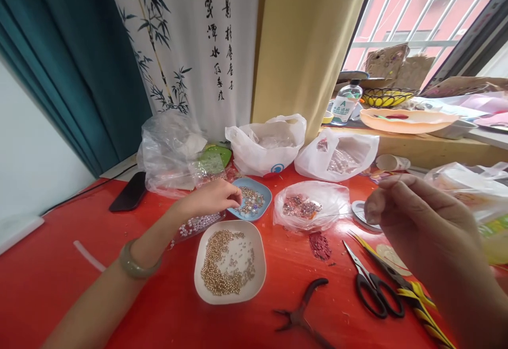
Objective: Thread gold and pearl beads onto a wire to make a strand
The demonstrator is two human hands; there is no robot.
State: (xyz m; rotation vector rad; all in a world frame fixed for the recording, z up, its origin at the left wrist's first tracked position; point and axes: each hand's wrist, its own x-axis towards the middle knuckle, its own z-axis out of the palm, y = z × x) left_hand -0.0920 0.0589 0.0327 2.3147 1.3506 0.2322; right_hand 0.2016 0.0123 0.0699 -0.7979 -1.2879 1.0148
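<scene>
My left hand, a green bangle on its wrist, reaches over the red table to the rim of a small blue dish of glittering beads, its fingertips pinched together on something too small to name. My right hand is raised near the camera on the right, fingers closed on a thin wire that runs left over a plastic bag of pinkish beads. A white dish of small gold beads sits just in front of the left hand.
Black scissors, yellow-black tweezers and dark pliers lie at the front right. Several plastic bags line the back. A black phone lies at left. A tray and bottle sit on the windowsill.
</scene>
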